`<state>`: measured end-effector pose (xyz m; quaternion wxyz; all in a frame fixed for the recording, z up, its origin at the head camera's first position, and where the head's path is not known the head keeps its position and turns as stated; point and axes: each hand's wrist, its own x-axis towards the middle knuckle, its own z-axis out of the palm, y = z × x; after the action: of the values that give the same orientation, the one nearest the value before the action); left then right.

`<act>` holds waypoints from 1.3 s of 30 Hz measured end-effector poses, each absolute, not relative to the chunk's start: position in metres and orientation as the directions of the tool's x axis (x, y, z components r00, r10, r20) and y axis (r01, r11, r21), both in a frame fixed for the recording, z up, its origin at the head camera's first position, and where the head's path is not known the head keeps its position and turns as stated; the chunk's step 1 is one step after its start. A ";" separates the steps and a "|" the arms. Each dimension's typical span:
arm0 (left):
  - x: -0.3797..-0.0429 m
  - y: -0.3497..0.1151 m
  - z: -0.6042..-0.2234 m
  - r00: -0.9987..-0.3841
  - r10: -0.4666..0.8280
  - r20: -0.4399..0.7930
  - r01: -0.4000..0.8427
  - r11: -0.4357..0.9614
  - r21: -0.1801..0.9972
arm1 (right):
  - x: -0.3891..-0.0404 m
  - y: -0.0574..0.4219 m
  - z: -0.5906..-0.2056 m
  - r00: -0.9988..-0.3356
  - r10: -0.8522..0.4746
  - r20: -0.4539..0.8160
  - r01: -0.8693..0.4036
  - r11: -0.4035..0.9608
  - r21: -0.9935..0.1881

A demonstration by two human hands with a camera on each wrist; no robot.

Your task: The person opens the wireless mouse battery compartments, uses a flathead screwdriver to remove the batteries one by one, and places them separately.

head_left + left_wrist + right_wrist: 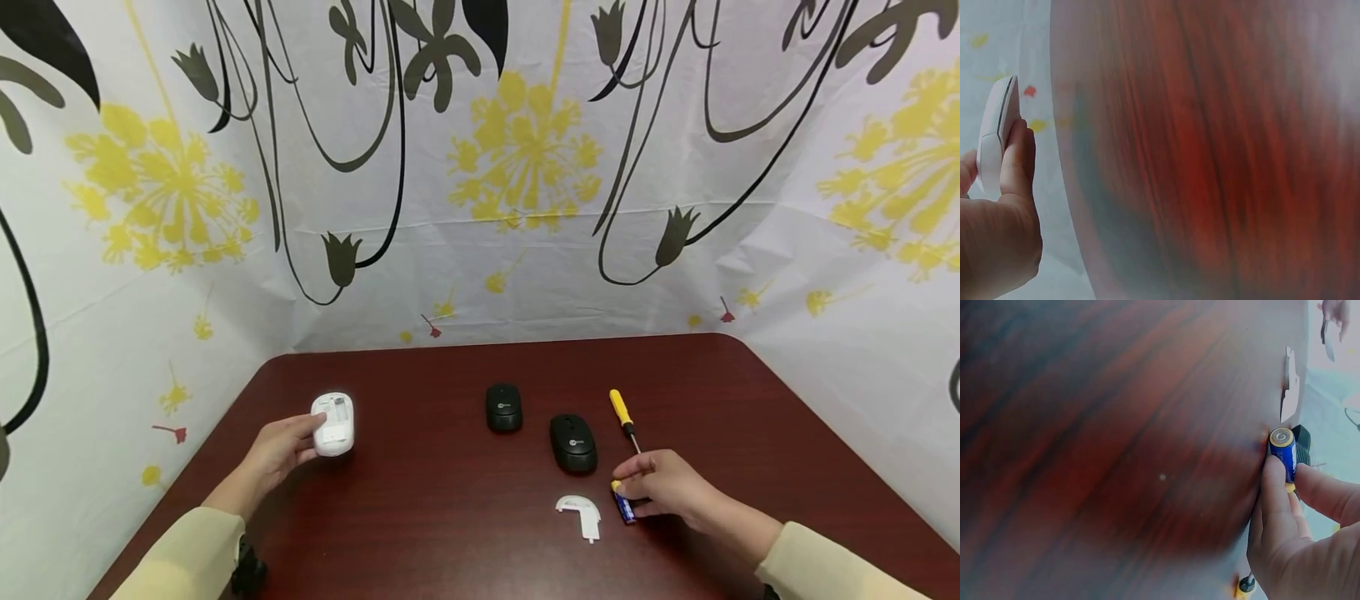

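My left hand point(281, 448) grips a white computer mouse point(335, 427) by its side, its underside turned up with the battery bay uncovered. In the left wrist view the mouse point(996, 131) is seen edge-on between thumb and fingers. At the right, my right hand point(663, 485) pinches a blue battery with a yellow end point(623, 505), low over the table. The right wrist view shows that battery point(1283, 453) between thumb and fingertips. Left of the battery lies a white battery cover point(583, 515), flat on the table.
Two black mice, one farther back point(504, 407) and one nearer point(573, 444), lie mid-table. A screwdriver with a yellow handle point(620, 407) lies just beyond my right hand. The dark red table point(420, 517) meets a patterned cloth point(450, 275) at the back.
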<state>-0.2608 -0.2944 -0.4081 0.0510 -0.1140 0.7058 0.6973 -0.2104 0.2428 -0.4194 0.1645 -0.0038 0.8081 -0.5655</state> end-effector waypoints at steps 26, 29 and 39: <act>-0.278 -0.344 -0.412 -0.933 -0.241 -0.266 -0.321 0.227 0.920 | -0.208 0.231 -0.418 -0.976 -0.102 -0.193 0.116 0.510 -0.852; -0.278 -0.349 -0.414 -0.933 -0.246 -0.263 -0.322 0.240 0.916 | -0.208 0.231 -0.420 -0.976 -0.112 -0.189 0.106 0.513 -0.852; -0.277 -0.356 -0.417 -0.932 -0.252 -0.262 -0.324 0.250 0.912 | -0.205 0.230 -0.419 -0.980 -0.104 -0.169 0.088 0.533 -0.841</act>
<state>-0.2767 -0.3561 -0.4174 0.0310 -0.1822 0.7901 0.5844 -0.2054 0.2303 -0.4189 0.0997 -0.0046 0.8699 -0.4831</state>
